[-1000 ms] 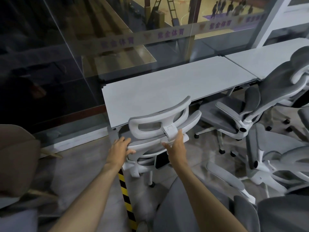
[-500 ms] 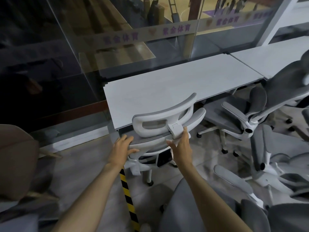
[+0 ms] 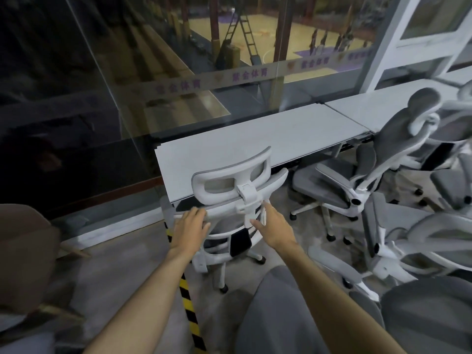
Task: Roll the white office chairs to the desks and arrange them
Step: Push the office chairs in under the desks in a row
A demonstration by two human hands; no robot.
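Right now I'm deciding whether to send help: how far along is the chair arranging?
Done: nothing clearly finished. In hand: the white mesh-backed office chair sits against the pale grey desk, left hand and right hand on its backrest. Left: the cluster of grey-and-white office chairs on the right stands at odd angles, and the second pale desk has none squared to it.

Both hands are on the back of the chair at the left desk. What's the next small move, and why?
Probably a short, straight push to seat the chair under the desk. Left hand and right hand rest on its backrest, its headrest already overlaps the desk edge, and its wheels sit just clear of it.
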